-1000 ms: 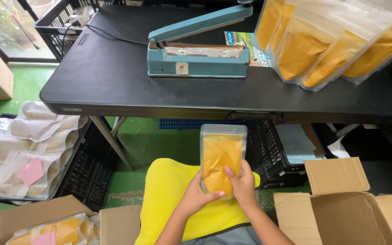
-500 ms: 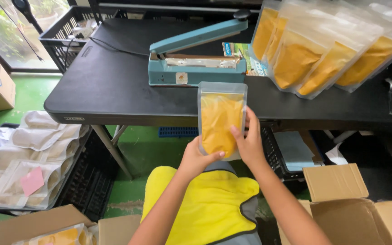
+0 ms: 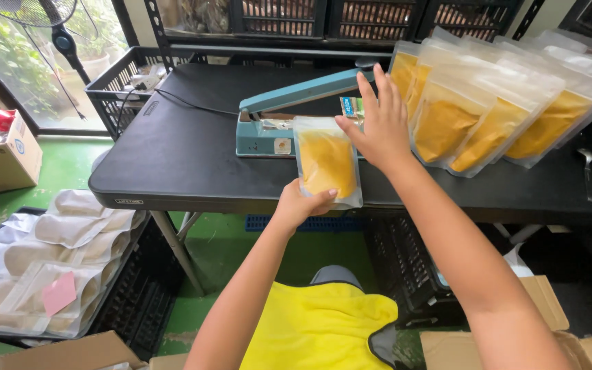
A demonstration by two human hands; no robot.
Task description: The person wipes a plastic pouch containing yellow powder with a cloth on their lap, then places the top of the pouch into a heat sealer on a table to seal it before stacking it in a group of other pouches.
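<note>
A black folding table [image 3: 173, 157] carries a teal heat sealer [image 3: 289, 120] near its middle, arm raised. Right of the sealer, filled pouches of yellow powder [image 3: 488, 109] lie overlapping (several rows deep). Left of the sealer, a black cable [image 3: 186, 103] trails toward the back edge.

Glossy clear plastic pouch [image 3: 327, 161], matt black table [image 3: 179, 164], teal painted-metal sealer [image 3: 289, 113].
</note>
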